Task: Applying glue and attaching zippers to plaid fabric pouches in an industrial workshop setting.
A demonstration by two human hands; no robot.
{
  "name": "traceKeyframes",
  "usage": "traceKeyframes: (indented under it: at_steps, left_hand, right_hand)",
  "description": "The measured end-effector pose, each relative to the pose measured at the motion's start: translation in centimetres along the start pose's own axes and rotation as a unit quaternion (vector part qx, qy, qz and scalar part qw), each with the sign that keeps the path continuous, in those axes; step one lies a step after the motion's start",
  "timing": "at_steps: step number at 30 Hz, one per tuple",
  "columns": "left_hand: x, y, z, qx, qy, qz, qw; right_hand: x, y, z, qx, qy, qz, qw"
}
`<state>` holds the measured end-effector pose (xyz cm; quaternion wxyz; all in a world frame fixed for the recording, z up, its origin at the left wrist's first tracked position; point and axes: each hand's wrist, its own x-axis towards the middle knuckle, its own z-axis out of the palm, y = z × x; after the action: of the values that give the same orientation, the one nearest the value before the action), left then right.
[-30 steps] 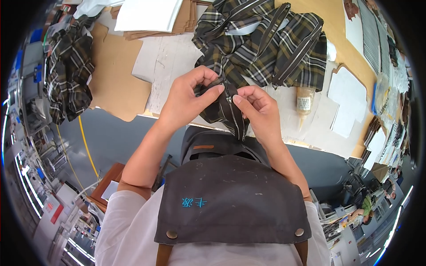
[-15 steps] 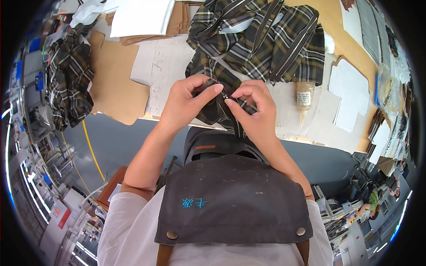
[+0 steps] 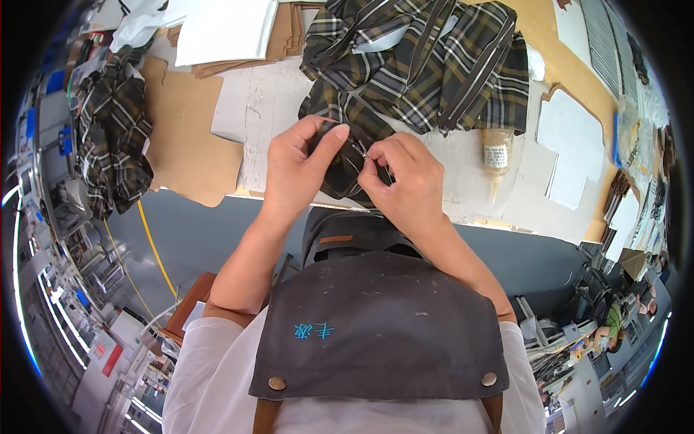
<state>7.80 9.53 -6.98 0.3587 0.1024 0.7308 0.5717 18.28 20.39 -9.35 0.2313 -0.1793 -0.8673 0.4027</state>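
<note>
Dark plaid fabric (image 3: 340, 186) with a zipper (image 3: 353, 148) sewn along it hangs between my two hands at the table's near edge. My left hand (image 3: 295, 165) is closed, thumb and forefinger pinching the fabric beside the dark zipper tape. My right hand (image 3: 408, 177) is also closed, with its fingertips at the zipper and a small shiny metal part next to them. The curled fingers partly hide what they pinch, which looks like the zipper's slider end. The held piece reaches back toward a heap of plaid pieces (image 3: 463, 65) with zippers on the table.
Right of my hands lies a squeeze bottle (image 3: 497, 155) of yellowish liquid, nozzle toward me. White paper pattern pieces (image 3: 571, 145) lie farther right. To the left are a brown card template (image 3: 188, 137), white sheets (image 3: 224, 29) over brown card, and more bunched plaid fabric (image 3: 112, 137).
My right hand has turned knuckles-up, its fingers curling tighter at the zipper. My left hand has shifted slightly left, and the gap between the thumbs has widened.
</note>
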Motion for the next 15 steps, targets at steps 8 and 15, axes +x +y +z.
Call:
traceKeyframes:
  at_steps: [8,15]
  left_hand:
    - [1.1,-0.1,-1.4,-0.015,-0.081,-0.007,0.997]
    - [1.4,-0.8,-1.6,0.162,0.104,0.163,0.968]
  right_hand:
    - [1.6,0.3,-0.7,0.261,-0.081,0.19,0.943]
    - [1.0,1.0,-0.1,0.352,-0.12,0.321,0.871]
